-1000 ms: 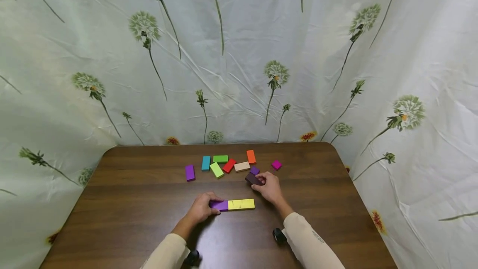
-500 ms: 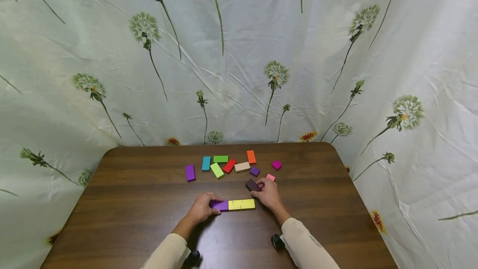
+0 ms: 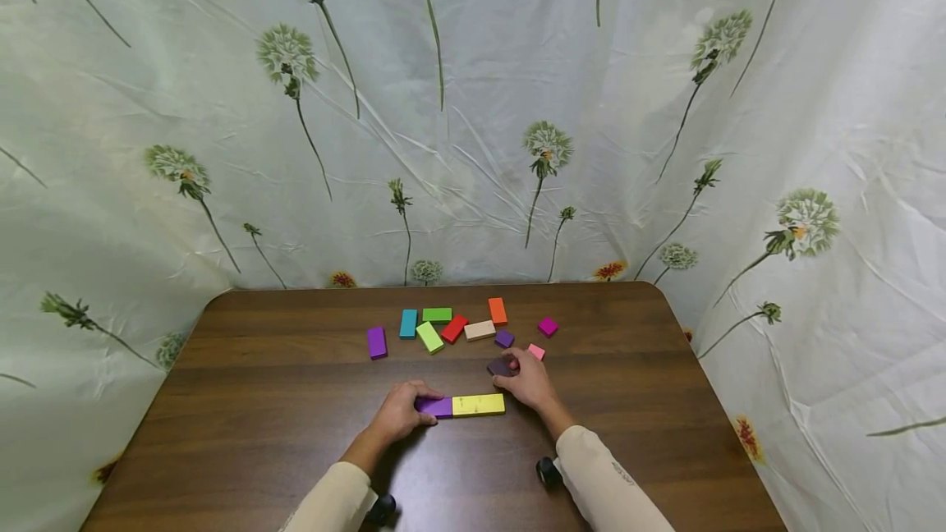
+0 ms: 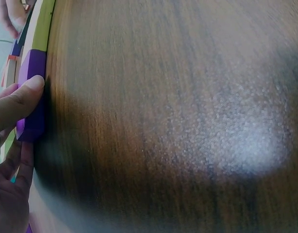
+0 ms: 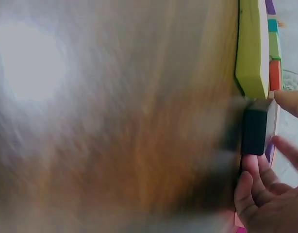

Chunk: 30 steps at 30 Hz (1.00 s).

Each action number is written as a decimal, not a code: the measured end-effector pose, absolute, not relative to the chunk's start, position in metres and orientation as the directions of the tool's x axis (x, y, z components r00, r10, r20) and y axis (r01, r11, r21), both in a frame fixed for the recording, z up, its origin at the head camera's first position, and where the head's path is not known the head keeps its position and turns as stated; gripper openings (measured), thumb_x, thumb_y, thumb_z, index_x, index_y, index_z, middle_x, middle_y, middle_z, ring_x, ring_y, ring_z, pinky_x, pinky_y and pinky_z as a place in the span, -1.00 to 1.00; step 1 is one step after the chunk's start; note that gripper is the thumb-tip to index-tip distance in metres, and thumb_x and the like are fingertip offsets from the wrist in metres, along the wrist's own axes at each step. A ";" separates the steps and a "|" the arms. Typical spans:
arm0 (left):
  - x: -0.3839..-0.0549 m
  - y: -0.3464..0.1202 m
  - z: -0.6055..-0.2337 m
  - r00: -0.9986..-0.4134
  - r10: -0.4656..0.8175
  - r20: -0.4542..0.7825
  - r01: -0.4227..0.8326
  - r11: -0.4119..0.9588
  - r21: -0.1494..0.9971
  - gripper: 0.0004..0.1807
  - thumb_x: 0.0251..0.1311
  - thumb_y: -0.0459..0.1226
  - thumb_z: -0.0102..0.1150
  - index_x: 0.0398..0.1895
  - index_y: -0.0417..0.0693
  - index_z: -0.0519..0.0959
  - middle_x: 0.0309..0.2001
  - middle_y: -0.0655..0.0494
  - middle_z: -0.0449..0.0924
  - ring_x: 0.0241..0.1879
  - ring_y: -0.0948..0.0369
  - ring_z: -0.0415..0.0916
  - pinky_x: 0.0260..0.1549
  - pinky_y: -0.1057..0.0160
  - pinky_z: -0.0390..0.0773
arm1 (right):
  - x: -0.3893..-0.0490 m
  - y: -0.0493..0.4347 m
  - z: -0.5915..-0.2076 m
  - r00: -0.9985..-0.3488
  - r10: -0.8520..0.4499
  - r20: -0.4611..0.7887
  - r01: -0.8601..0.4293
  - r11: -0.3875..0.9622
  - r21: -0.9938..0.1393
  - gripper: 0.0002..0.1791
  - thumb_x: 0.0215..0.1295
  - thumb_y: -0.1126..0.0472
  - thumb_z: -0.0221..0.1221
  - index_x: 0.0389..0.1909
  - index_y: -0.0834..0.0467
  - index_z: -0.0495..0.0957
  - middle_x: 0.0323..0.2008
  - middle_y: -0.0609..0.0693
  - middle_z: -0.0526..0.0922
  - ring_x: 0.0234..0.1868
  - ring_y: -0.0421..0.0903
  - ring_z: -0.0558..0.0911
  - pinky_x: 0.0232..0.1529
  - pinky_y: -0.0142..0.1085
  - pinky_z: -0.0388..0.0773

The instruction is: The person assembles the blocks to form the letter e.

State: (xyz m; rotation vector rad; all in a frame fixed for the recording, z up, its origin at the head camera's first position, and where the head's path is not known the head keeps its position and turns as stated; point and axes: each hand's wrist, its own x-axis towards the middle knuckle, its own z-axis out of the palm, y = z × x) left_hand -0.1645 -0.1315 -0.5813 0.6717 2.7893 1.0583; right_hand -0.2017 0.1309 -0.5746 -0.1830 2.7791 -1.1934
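Note:
My left hand (image 3: 400, 411) holds a purple block (image 3: 435, 407) between thumb and fingers, flat on the table; the left wrist view shows the thumb on the block (image 4: 32, 112). End to end with it lies a yellow block (image 3: 478, 405). Just beyond the yellow block's right end, my right hand (image 3: 530, 382) grips a dark brown block (image 3: 498, 367), partly hidden by its fingers. In the right wrist view, thumb and forefinger reach over the dark block (image 5: 254, 129) while other fingers curl at its end. A pink block (image 3: 535, 351) lies beside the knuckles.
Loose blocks lie toward the back of the brown table (image 3: 259, 433): purple (image 3: 377, 342), blue (image 3: 408, 323), green (image 3: 437, 315), lime (image 3: 430, 337), red (image 3: 454, 328), beige (image 3: 480, 330), orange (image 3: 498, 310), dark purple (image 3: 504, 338) and magenta (image 3: 548, 327). A flowered curtain (image 3: 473, 146) hangs behind.
My right hand has drawn the dark brown block slightly nearer to me, uncovering the dark purple and pink blocks, and its fingers have shifted on it. The left hand stays put.

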 end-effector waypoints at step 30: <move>-0.164 -0.130 -0.579 -0.896 0.436 0.083 0.387 0.676 0.627 -0.61 -0.22 -0.35 0.52 -0.19 -0.19 0.72 -0.34 0.12 0.62 -0.26 0.11 0.56 -0.21 0.21 0.49 | -0.209 0.139 -0.576 -0.962 -0.273 -0.012 -0.178 0.659 -0.731 -0.60 0.03 0.20 0.41 -0.08 0.23 0.63 -0.41 -0.03 0.49 -0.39 -0.17 0.43 -0.33 -0.30 0.40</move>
